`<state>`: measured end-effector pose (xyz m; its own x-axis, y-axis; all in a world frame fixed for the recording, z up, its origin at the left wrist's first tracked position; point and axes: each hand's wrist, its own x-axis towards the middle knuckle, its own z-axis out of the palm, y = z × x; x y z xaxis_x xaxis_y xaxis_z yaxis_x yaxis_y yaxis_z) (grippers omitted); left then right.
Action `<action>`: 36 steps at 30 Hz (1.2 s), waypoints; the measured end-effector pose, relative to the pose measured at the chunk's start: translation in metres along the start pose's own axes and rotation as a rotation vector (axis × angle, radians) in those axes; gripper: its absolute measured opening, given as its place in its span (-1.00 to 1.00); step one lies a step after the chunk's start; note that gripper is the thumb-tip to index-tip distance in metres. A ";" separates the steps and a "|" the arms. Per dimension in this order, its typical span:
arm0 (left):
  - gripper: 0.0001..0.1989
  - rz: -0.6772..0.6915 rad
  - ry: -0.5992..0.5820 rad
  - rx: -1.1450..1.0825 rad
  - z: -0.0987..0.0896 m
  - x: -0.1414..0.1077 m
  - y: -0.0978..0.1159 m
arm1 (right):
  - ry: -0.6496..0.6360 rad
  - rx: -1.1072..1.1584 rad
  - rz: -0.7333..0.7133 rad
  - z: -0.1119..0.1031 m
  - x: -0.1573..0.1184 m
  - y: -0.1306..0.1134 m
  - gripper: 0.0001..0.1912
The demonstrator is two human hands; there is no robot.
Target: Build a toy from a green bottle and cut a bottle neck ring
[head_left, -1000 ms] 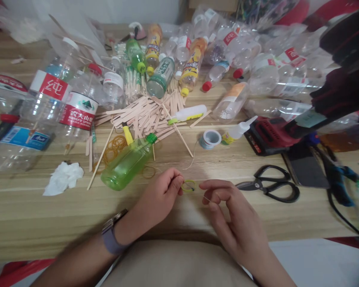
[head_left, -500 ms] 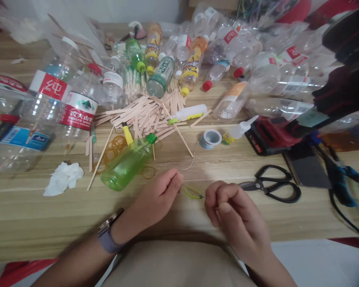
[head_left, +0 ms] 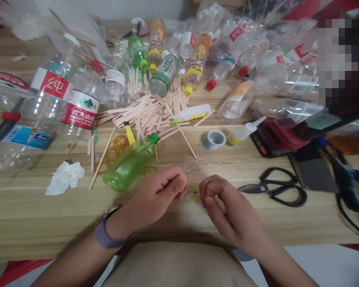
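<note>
Over the table's front part, my left hand point(head_left: 164, 193) and my right hand point(head_left: 229, 209) face each other a short way apart. A thin yellow-green rubber band point(head_left: 193, 197) with a small dark knot spans the gap between them. The left fingers are pinched at its left end, and the right fingers pinch at the knotted side; the exact grip is hidden. Behind my left hand lies a green plastic bottle point(head_left: 128, 165) on its side. Black-handled scissors point(head_left: 275, 188) rest to the right of my right hand. A thread spool point(head_left: 214, 140) stands beyond the hands, its loose thread trailing forward.
Wooden craft sticks point(head_left: 146, 113) are heaped behind the green bottle, near loose rubber bands point(head_left: 116, 147). Many plastic bottles point(head_left: 194, 63) crowd the back. A glue bottle point(head_left: 241, 133), a red-black power tool point(head_left: 283, 133) and a phone point(head_left: 314, 169) lie right. Crumpled tissue point(head_left: 65, 178) lies left.
My right hand has come closer to the left, its fingers turned inward. The rubber band between them looks slacker and rounder. The view has shifted slightly.
</note>
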<state>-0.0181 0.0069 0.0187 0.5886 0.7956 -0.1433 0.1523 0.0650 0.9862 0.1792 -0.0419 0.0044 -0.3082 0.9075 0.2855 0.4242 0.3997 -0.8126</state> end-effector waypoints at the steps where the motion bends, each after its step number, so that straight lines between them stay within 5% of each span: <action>1: -0.64 -0.001 -0.003 0.046 -0.001 0.000 0.001 | -0.015 -0.051 -0.032 -0.001 0.001 0.000 -0.78; 8: -0.64 -0.006 0.031 0.294 0.002 -0.001 0.007 | -0.101 -0.304 -0.210 -0.003 0.009 0.007 -0.74; 25: -0.64 0.012 0.034 0.313 0.000 0.000 0.005 | -0.179 -0.359 -0.222 -0.005 0.012 0.012 -0.75; 29: -0.64 -0.034 0.032 0.215 0.000 0.002 0.000 | -0.177 -0.187 -0.124 -0.009 0.014 0.010 -0.77; 36: -0.64 -0.064 0.006 0.056 0.003 0.002 -0.004 | -0.218 0.587 0.260 -0.011 0.011 0.011 -0.77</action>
<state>-0.0153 0.0064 0.0142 0.5713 0.7948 -0.2049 0.2338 0.0817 0.9688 0.1895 -0.0264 0.0045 -0.4492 0.8933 -0.0156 -0.0065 -0.0207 -0.9998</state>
